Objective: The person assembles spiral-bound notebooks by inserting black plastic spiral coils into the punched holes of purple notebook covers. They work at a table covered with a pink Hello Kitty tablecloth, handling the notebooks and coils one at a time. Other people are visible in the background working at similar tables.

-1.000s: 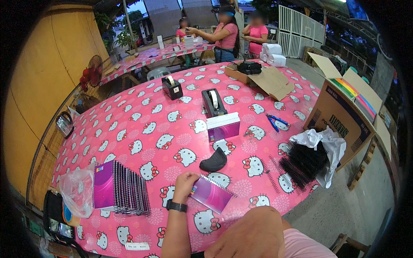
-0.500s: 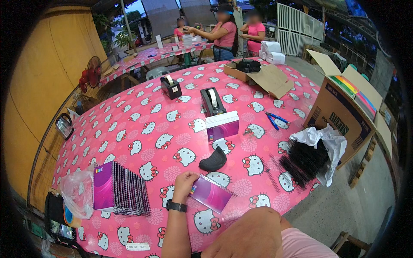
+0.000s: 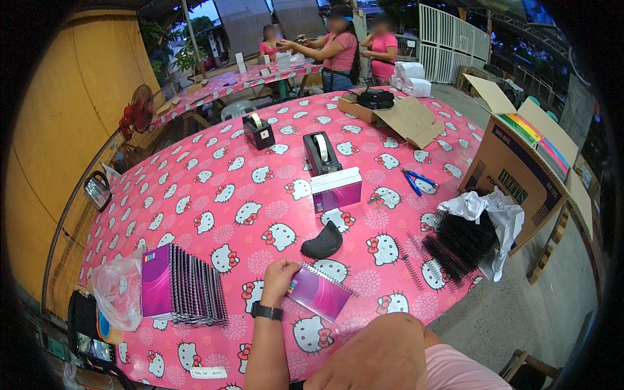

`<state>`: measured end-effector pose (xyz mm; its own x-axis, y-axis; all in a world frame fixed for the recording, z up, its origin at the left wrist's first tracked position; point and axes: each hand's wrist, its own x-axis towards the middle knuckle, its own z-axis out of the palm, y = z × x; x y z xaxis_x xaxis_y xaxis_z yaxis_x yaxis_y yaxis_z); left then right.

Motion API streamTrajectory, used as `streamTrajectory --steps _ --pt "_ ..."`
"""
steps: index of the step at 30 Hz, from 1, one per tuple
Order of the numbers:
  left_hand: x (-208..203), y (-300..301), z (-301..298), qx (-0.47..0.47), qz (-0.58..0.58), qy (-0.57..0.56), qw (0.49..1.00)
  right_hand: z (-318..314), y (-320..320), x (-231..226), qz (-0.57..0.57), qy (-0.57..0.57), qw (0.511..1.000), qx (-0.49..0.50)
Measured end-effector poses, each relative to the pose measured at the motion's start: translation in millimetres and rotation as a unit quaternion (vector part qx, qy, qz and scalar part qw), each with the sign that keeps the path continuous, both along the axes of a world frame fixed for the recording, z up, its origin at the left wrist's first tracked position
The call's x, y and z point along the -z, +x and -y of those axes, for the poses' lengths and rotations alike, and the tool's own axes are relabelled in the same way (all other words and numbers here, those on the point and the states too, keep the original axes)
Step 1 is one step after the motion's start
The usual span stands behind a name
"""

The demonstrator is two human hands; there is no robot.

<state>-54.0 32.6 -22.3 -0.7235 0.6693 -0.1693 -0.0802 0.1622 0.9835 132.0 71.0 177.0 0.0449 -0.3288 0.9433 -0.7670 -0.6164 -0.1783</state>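
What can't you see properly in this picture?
All in the head view:
- Notebook pages: hidden under its cover.
- One notebook corner: covered by the left hand.
- Right hand: can't make it out; perhaps beyond the lower edge.
- Deeper inside the box: hidden by its cardboard side.
- Far workers: faces blurred.
- Little screen: too small to tell what it shows.

The left hand (image 3: pixel 279 277), a black watch (image 3: pixel 267 312) on its wrist, holds the corner of a purple notebook (image 3: pixel 320 296) on the pink tablecloth (image 3: pixel 195 244). More notebooks (image 3: pixel 185 284) are stacked to the left. Black coils (image 3: pixel 458 244) lie to the right, near a cardboard box (image 3: pixel 510 182).
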Motion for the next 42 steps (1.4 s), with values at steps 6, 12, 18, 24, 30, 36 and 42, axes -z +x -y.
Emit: streamTrajectory --steps 6,12,18,24,30,36,42 --pt "0 1 -1 0.001 0.002 0.005 1.000 -1 1 -4 0.005 0.009 1.000 -0.001" --pt "-1 0 0 0.005 -0.004 -0.002 1.000 2 3 -1 0.008 -0.008 1.000 0.015" --pt "-6 3 -1 0.006 -0.001 0.001 1.000 1 1 0 -0.006 -0.010 1.000 0.014" --pt "2 0 0 0.006 0.007 0.017 1.000 2 1 -1 0.005 -0.019 1.000 -0.009" --pt "0 1 -2 0.006 0.000 0.012 1.000 -3 1 -9 0.006 0.011 1.000 0.008" --pt "3 -1 -1 0.003 -0.003 0.007 1.000 3 2 5 -0.004 -0.032 0.999 0.023" --pt "1 0 -1 0.003 -0.004 0.003 1.000 7 2 7 -0.004 -0.052 0.998 0.028"
